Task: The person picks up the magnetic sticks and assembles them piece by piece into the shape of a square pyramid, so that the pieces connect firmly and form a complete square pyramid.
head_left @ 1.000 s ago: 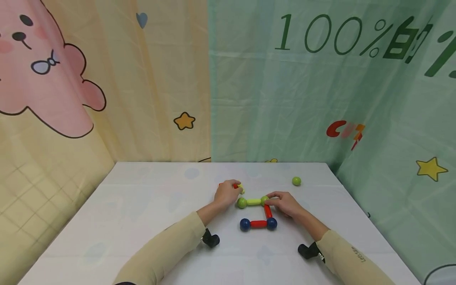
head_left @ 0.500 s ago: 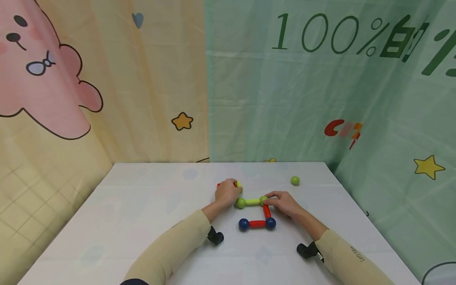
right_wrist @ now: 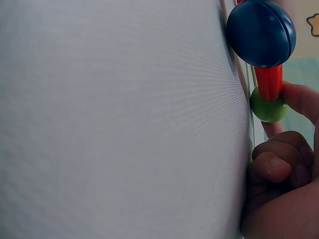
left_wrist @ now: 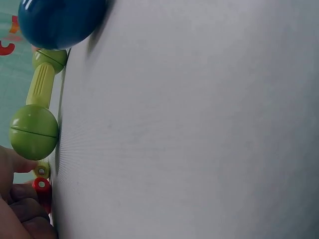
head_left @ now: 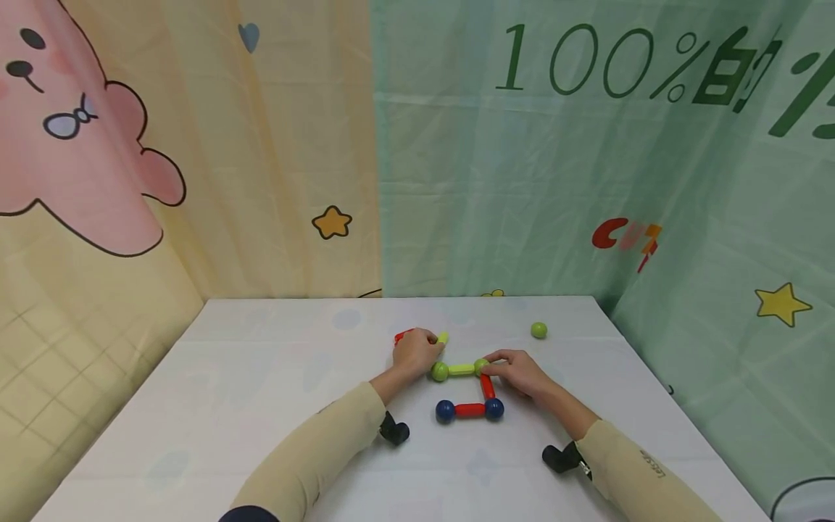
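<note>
On the white table lies a partial frame of toy pieces. A yellow-green stick joins two green balls, a red stick runs down to a blue ball, and another red stick reaches a second blue ball. My right hand pinches the right green ball at the corner. My left hand, just left of the frame, curls round a loose red stick and a short yellow stick; their ends show beside my fingers.
A loose green ball lies at the back right of the table. Printed curtains hang close behind and on both sides. Black wrist-camera mounts sit under both forearms near the table's front.
The left hand has shifted slightly, and the red and yellow sticks now stick out further on either side of it. The right hand and the frame stay put.
</note>
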`<state>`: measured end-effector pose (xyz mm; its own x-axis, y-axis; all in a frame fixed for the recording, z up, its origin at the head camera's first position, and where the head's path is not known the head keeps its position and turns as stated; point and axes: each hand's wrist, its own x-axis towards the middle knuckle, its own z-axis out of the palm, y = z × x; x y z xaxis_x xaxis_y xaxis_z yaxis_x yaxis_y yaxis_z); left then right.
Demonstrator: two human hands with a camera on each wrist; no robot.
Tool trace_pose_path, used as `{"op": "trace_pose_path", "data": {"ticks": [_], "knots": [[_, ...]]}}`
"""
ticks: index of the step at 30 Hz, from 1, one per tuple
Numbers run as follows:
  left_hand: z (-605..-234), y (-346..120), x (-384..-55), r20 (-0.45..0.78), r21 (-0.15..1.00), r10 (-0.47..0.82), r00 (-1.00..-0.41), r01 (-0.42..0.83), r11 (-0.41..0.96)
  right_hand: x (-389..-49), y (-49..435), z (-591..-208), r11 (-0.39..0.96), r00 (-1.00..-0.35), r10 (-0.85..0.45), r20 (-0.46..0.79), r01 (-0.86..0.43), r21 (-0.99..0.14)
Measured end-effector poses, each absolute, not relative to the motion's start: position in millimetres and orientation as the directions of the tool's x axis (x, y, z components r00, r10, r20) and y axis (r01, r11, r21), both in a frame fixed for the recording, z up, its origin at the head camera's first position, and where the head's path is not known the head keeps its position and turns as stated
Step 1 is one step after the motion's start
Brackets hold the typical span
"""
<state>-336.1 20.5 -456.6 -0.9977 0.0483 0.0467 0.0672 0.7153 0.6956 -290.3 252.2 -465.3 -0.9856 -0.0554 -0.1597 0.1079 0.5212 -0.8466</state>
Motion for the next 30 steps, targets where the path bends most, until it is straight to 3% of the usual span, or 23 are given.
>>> {"op": "trace_pose_path", "data": {"ticks": [30], "knots": [[-456.7,7.4,-340.2,0.082,0.647,0.148,-0.986,0.166,0.744,-289.1,249.5,-465.0,0.548,-0.987,-0.027,-0.156,0.116,-0.829]]}}
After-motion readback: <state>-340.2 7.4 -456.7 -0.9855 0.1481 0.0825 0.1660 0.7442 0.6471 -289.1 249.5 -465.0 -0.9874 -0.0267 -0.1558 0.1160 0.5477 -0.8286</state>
